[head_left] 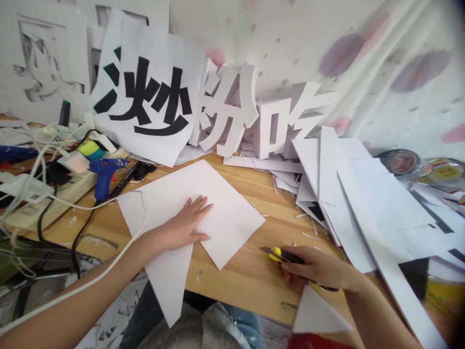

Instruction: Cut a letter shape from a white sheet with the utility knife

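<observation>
My left hand [191, 222] lies flat with fingers spread on a large white foam board [232, 213]. The board has an angular notch in its near edge, and one pointed part sticks out past the table's front edge. To the right, my right hand [305, 266] is closed around a yellow and black utility knife [286, 255]. The knife's blade points left, apart from the board, just above the wooden table [250, 257]. A white triangular offcut [317, 312] lies below my right wrist.
White cut-out characters [232, 109] and a sheet with black characters [145, 97] stand at the back. A blue glue gun [105, 174], cables and a power strip [54, 198] crowd the left. White board strips [356, 208] pile up on the right, near tape rolls [401, 162].
</observation>
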`<state>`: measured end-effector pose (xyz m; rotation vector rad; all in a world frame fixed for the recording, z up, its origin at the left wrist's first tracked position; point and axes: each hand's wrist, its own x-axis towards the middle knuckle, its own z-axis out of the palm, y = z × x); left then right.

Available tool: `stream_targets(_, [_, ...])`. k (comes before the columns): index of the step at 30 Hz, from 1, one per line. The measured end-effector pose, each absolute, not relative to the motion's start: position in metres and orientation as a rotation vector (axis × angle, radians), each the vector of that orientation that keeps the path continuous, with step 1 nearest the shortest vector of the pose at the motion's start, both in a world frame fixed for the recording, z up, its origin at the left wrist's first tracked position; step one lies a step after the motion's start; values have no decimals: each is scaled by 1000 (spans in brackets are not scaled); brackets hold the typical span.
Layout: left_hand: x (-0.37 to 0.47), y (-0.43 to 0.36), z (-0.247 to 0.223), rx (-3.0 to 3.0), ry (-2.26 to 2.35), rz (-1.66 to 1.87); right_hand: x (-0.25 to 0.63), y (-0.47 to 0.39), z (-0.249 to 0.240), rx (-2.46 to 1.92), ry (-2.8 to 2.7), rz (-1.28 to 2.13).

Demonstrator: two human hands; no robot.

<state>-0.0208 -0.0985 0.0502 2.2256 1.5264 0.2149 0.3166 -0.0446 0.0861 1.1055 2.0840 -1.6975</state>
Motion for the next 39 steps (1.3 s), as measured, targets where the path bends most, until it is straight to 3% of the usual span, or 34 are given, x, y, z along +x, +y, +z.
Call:
stream_targets(3, [-14, -89, 44, 2228, 1558, 210, 317, -46, 85, 1255, 2187, -1575])
stream_targets(8, [-6, -78, 53, 2188, 1623, 151, 275, -55, 86, 1595, 2479, -1023])
stream_targets(15, [-4, -39, 54, 2222, 1617, 161, 218, -85, 89, 1370, 2559, -606])
stream_targets(22, [4, -21, 31, 2295, 1703, 130, 215, -72, 86, 1375, 2563, -301])
stream_targets(39, [6, -21, 33, 2293, 1723, 176, 212, -63, 78, 1234, 2554, -216])
